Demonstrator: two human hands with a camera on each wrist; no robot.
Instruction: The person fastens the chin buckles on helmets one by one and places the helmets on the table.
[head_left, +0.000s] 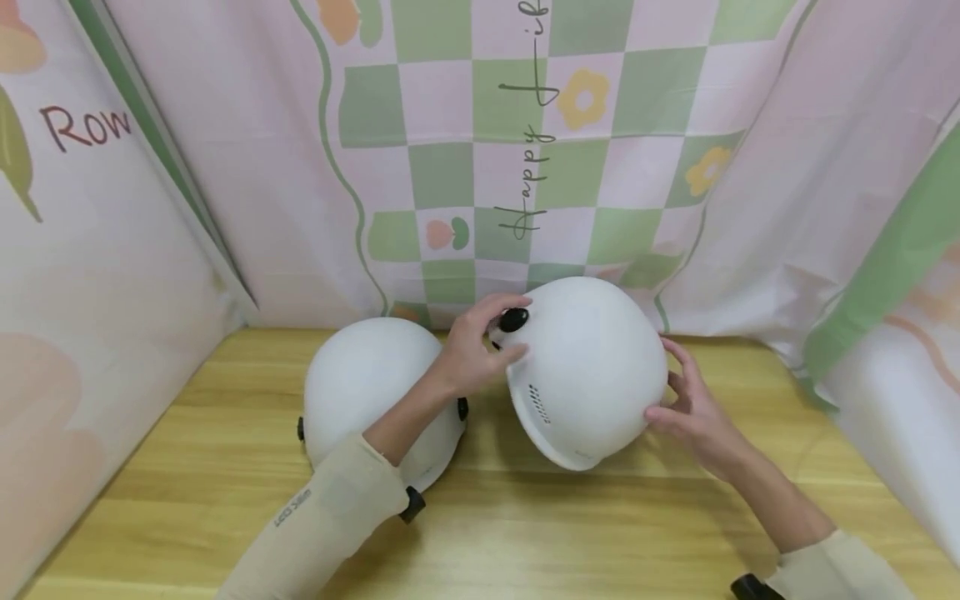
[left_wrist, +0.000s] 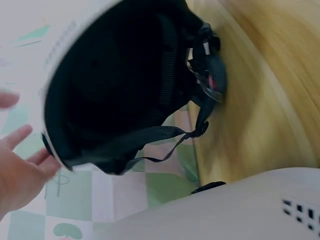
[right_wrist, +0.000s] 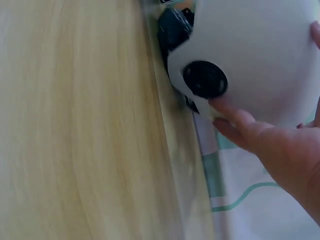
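Tilted between both hands is a white helmet [head_left: 592, 367], its rim turned toward the left. My left hand [head_left: 480, 346] grips its left edge beside a black knob [head_left: 513, 320]. On the opposite side, my right hand [head_left: 693, 412] holds the shell with thumb and fingers spread round it. The left wrist view shows the black lining [left_wrist: 115, 75] and a dangling chin strap [left_wrist: 160, 132]. Another black knob [right_wrist: 205, 79] appears near the thumb in the right wrist view. A second white helmet [head_left: 367, 375] sits on the table, dome up, partly hidden by my left forearm.
The wooden table [head_left: 525, 533] runs back to a hanging cloth [head_left: 517, 167] with green checks and flowers. Printed cloth also closes off the left side [head_left: 97, 292] and the right side [head_left: 900, 350].
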